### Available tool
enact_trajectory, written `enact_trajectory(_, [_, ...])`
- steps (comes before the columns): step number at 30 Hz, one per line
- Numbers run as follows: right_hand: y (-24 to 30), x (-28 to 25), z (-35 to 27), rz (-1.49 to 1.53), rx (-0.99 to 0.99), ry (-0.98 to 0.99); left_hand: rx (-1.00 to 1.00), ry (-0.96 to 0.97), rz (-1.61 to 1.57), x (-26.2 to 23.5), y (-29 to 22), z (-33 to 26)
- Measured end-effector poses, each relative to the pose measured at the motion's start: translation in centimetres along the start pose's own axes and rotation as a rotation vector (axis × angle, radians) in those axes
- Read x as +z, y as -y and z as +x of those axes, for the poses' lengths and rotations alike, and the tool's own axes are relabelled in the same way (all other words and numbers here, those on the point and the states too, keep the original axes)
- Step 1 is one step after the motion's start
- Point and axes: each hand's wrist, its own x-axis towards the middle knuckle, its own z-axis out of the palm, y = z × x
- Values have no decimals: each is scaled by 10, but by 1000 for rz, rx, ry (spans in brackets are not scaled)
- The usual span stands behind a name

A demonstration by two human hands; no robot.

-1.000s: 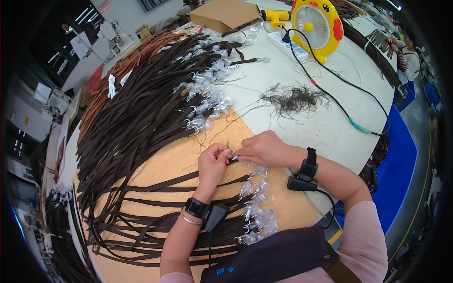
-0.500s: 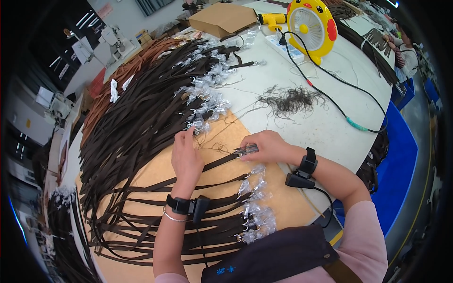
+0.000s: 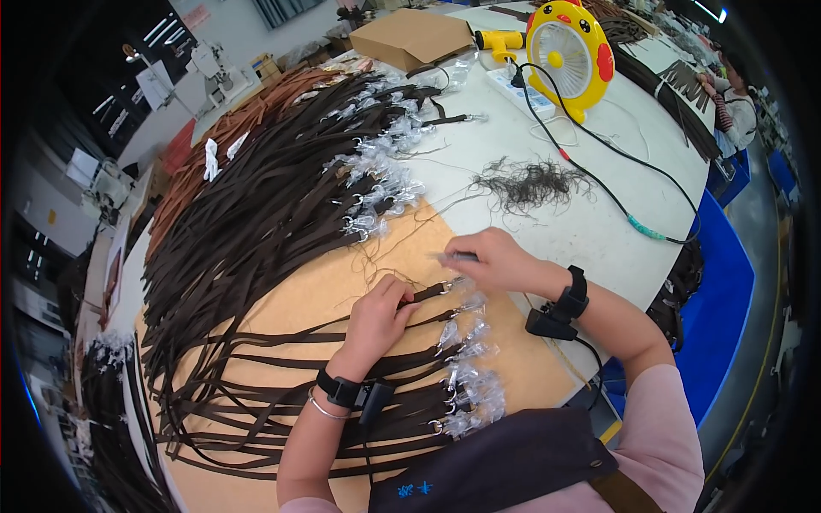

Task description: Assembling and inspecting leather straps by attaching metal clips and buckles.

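Note:
My left hand (image 3: 378, 315) is closed around a dark brown strap (image 3: 425, 294), pinching it close to its metal-hook end. To the right, my right hand (image 3: 500, 261) grips a small pair of thread snips (image 3: 459, 256), their tips pointing left. The snips sit just above the strap's end and look apart from it. Below my left hand, several similar straps (image 3: 342, 398) lie side by side, their hooks wrapped in clear plastic (image 3: 475, 393). Loose cut threads (image 3: 376, 256) lie on the tan board above my left hand.
A large heap of dark straps (image 3: 256, 184) covers the left side. A thread pile (image 3: 534, 184) lies on the white tabletop (image 3: 624, 192). Behind stand a yellow fan (image 3: 569, 60), a power strip (image 3: 520, 92) and a cardboard box (image 3: 410, 38). Another person (image 3: 734, 103) works at far right.
My left hand has moved down and right from the heap's edge and now holds the strap near its end. My right hand, keeping the snips, has shifted slightly right and turned.

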Motion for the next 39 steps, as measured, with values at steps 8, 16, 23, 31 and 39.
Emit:
enact_trajectory(8, [-9,25,24,-97,-64,222,-135,-118,-155,19,2,2])
enact_trajectory(16, [-11,46,22,24,-20,129,-439,-138,-483,20,3,0])
enact_trajectory(23, [-21,52,23,401,56,40,-361,-137,-349,23,4,-3])
enact_trajectory(31, [-24,48,24,739,97,143,-278,-100,-205,28,-10,16])
enact_trajectory(39, [-21,11,20,237,66,-57,-240,-203,-220,38,-9,16])
